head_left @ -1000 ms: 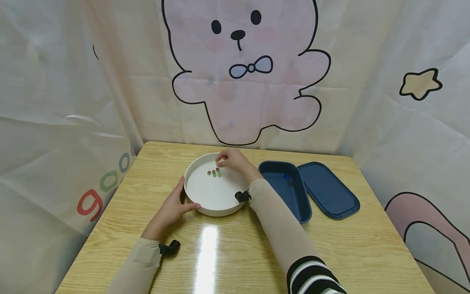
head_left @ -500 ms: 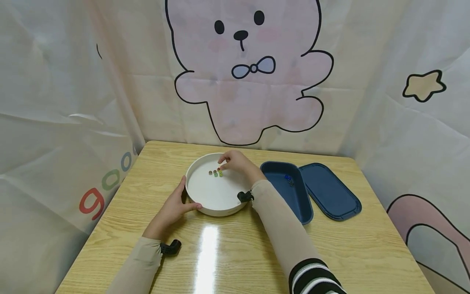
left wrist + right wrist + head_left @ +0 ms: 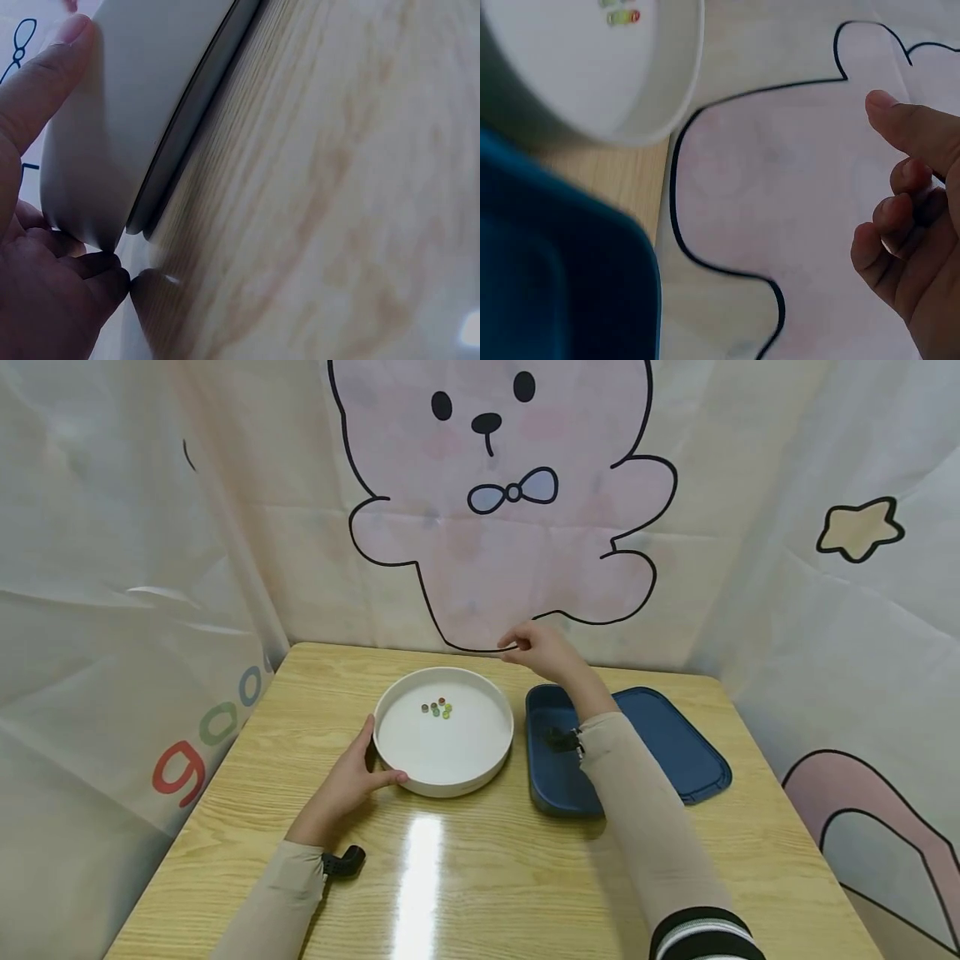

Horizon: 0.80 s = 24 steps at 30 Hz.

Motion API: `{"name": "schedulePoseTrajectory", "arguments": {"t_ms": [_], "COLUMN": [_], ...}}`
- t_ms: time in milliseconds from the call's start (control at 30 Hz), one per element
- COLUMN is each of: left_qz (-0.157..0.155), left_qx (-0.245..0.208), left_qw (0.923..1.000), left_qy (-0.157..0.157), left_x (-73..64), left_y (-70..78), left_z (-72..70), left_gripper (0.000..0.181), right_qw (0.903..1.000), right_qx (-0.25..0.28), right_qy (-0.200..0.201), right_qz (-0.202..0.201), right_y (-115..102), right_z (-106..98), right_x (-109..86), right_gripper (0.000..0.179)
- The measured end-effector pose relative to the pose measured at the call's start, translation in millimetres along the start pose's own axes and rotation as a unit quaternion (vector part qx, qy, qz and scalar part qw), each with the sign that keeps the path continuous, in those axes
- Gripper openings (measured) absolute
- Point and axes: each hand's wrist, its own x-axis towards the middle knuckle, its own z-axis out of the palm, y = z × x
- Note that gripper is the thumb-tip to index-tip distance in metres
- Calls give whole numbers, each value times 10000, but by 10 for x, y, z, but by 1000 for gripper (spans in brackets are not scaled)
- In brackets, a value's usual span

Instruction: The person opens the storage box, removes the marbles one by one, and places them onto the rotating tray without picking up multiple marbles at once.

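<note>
Gripping the white dish [image 3: 446,756], the left hand [image 3: 351,779] had its fingers curled against the wall. Beyond them, small coloured beads [image 3: 437,712] clustered inside. Right of those fingers stood a blue box [image 3: 555,777], its lid [image 3: 667,727] beside it. Farthest off, the right hand [image 3: 543,649] hung, fingers loosely bent around nothing visible. Bead-placing seemed in hand; the next move likely called for lowering these fingers to the box.
</note>
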Motion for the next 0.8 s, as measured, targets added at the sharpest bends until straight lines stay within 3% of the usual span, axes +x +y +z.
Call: {"name": "schedulePoseTrajectory", "arguments": {"t_ms": [200,400,800], "left_qz": [-83,-79,-102], "left_qx": [-12,32,135], "left_qw": [10000,10000,9998], "left_qy": [-24,-29,-63], "left_x": [-1,-11,-20], "left_y": [12,28,40], "left_z": [7,14,12], "left_gripper": [135,134,134], "right_qw": [9988,9973,9948], "right_qx": [-370,-520,-520], "right_qy": [308,486,580], "right_qz": [8,194,657], "right_y": [212,488,1079], "right_z": [-262,-385,-253], "right_x": [-272,-487,-808], "right_gripper": [16,20,24]}}
